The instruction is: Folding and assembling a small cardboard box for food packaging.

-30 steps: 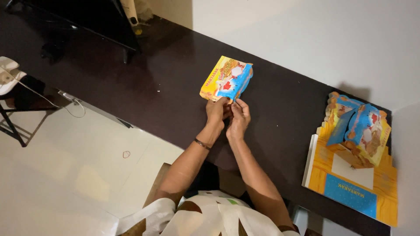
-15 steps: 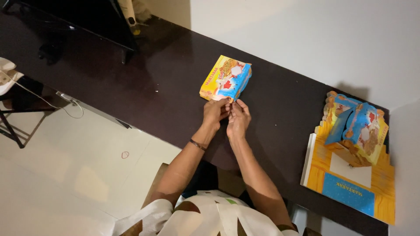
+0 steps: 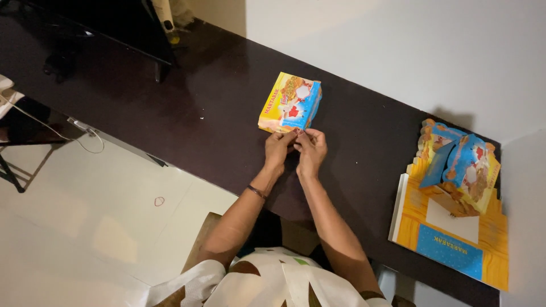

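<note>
The long table (image 3: pixel 170 113) has a dark brown, near-black glossy top. On it, the small folded cardboard box (image 3: pixel 290 102) is yellow along its left edge and light blue on the right, with red and white patches and an orange-brown food picture. At far right, the stack of flat carton sheets (image 3: pixel 449 239) is yellow-orange with a blue panel and a white rectangle. The assembled boxes (image 3: pixel 460 165) on it are light blue with brown-orange print. The wall (image 3: pixel 398 45) is plain white. The floor (image 3: pixel 85 216) is cream.

Box (image 3: pixel 290 102) on table (image 3: pixel 187 108), before hands (image 3: pixel 296 149)
</note>
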